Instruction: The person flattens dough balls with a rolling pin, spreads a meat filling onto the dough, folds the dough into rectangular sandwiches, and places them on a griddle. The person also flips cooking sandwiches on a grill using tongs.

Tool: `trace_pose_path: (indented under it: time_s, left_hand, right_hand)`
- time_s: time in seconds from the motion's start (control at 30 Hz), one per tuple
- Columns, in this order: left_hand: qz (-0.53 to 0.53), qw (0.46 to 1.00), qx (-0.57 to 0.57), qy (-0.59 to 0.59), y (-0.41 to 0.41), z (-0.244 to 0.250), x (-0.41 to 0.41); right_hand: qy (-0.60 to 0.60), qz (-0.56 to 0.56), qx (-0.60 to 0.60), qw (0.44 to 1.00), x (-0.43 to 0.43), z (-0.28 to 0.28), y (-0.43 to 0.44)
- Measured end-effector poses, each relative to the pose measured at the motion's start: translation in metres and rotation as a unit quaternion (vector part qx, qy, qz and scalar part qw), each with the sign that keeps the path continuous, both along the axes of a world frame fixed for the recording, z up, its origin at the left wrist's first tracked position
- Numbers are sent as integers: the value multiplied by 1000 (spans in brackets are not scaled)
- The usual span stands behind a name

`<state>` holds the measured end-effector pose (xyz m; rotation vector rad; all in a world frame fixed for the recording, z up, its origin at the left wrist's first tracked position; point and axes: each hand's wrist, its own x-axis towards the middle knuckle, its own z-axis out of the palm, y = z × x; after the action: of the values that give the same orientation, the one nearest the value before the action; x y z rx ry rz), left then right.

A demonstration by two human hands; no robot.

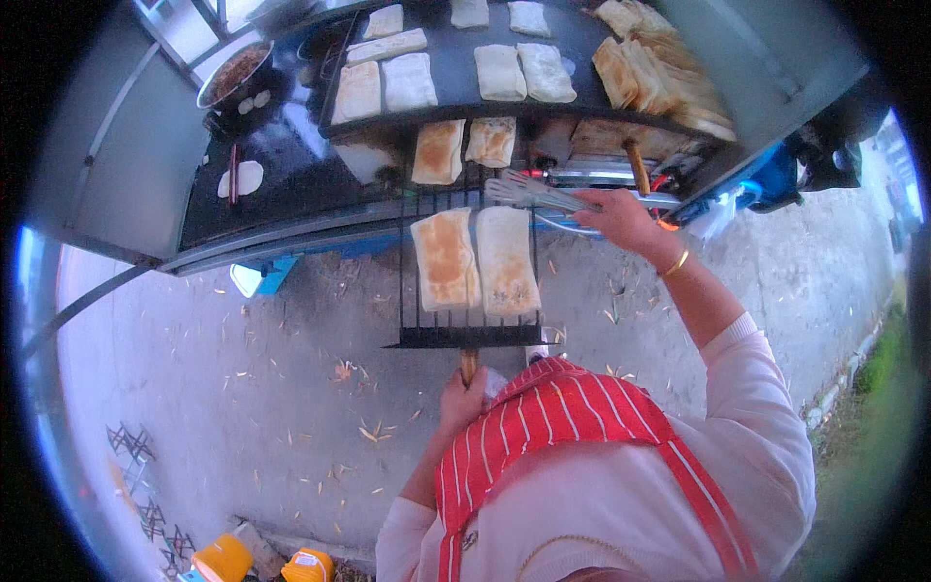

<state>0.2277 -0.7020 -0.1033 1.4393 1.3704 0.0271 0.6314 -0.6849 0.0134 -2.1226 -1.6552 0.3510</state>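
My left hand [463, 400] grips the wooden handle [470, 366] of a black wire rack [473, 337], pulled out from under the griddle. Two browned rectangular flatbreads [444, 260] [508, 260] lie side by side at its near end, and two smaller-looking ones [438, 153] [492, 142] lie further in, by the griddle's edge. My right hand [618, 218] holds metal tongs [531, 190], whose tips are over the rack's right side, beyond the near flatbreads and touching none plainly. Several paler flatbreads [500, 73] rest on the dark griddle [451, 87].
Browned flatbreads [647, 73] are piled at the griddle's right. On the dark counter [284, 174] at left are a bowl of filling [240, 71] and a thin rod across a dough round [251, 178]. Another wooden handle [637, 167] juts out at right. Yellow containers [222, 559] stand on the ground.
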Motion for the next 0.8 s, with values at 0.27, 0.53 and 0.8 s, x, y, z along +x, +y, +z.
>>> trace_pose_path:
  time_s: [0.27, 0.53, 0.8]
  left_hand:
    - [18, 1000, -2, 16, 2, 36, 12]
    - [39, 999, -21, -3, -1, 29, 12]
    - [48, 999, -7, 16, -2, 32, 18]
  right_hand:
    - [502, -72, -162, 847, 42, -50, -15]
    - [495, -54, -238, 834, 26, -36, -32]
    - [530, -14, -271, 804, 14, -49, -41]
